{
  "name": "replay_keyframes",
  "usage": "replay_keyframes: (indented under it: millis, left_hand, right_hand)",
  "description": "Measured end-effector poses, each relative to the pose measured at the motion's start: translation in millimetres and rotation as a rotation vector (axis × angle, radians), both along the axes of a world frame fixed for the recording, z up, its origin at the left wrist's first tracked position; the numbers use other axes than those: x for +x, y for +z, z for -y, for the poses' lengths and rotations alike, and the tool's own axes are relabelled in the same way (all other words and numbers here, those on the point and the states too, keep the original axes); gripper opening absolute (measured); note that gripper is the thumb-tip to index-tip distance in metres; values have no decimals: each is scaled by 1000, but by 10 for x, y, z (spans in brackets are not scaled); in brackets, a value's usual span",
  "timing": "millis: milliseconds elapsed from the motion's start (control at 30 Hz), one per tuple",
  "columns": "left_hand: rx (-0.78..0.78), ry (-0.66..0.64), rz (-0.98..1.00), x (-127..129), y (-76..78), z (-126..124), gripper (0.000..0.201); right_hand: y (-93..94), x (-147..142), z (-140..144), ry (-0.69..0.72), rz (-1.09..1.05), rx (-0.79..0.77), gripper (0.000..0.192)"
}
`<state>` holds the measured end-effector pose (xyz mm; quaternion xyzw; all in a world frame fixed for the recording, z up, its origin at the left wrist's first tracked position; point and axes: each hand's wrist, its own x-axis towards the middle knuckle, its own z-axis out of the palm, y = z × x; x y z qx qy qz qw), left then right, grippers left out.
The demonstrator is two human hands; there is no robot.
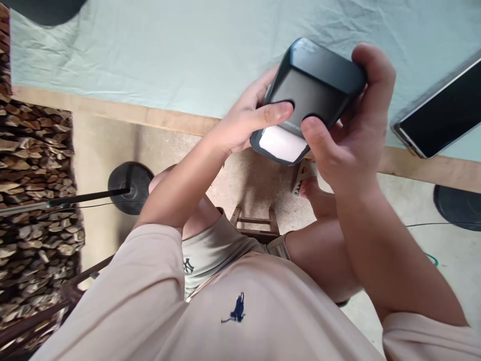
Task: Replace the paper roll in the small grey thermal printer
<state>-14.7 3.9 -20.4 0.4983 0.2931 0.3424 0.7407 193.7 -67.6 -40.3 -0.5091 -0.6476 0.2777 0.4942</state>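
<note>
Both of my hands hold a dark grey boxy device [314, 82] above the edge of the table. It is tilted, has bevelled edges, and a white panel shows at its near end; blurred lettering sits just above that panel. My left hand [257, 118] grips the left side, thumb pressed on the front face. At the right, my right hand [353, 135] wraps around the other side, its thumb near the lettering and a fingertip by the far corner. The fingers behind the device are mostly hidden.
A pale blue cloth [169, 55] covers the wooden-edged table [150, 114]. To the right lies a black-screened phone or tablet [447, 110]. A dark rounded object [48, 10] sits at the far left. Below are a round stand base [130, 188], stacked firewood [37, 240] and a wooden stool [257, 220].
</note>
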Motion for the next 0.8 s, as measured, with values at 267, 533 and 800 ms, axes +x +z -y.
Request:
replay_keyframes:
  millis: [267, 533, 800]
  left_hand:
    - [-75, 7, 67, 77, 17, -44, 45]
    - [-218, 131, 147, 121, 148, 40, 73]
    - [-428, 377, 35, 231, 268, 111, 72]
  right_hand:
    - [-150, -44, -85, -28, -88, 69, 85]
    - [-177, -42, -181, 47, -140, 40, 94]
    - [-275, -40, -138, -7, -82, -65, 105]
